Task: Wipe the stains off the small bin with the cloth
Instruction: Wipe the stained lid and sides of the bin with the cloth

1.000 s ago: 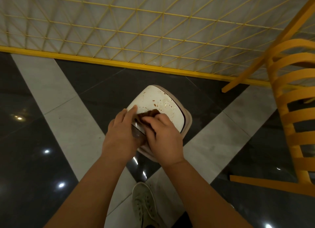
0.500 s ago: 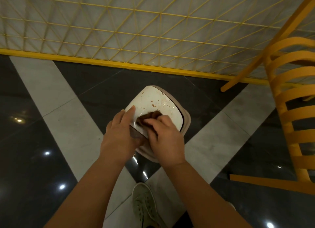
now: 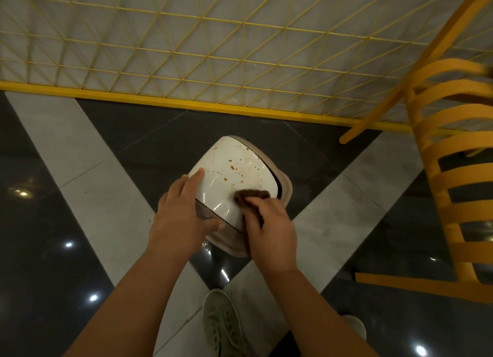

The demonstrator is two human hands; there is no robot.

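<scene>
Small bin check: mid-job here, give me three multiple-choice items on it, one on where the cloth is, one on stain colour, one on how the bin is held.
1. Where is the cloth on the small bin?
A. On the white side, near the right edge
B. Lying on the floor beside the shoe
C. Draped over the yellow chair

2. What colour are the stains?
A. Blue
B. Reddish brown
C. Green

3. How is the bin held?
A. Standing alone, no hand on it
B. Hanging from the chair
C. Tipped, with the left hand on its left side

Answers:
1. A, the brown cloth is pressed to the white surface under the right hand.
2. B, reddish-brown spots dot the white surface above the cloth.
3. C, the left hand's fingers lie along the bin's left edge while its wide side faces the camera.
</scene>
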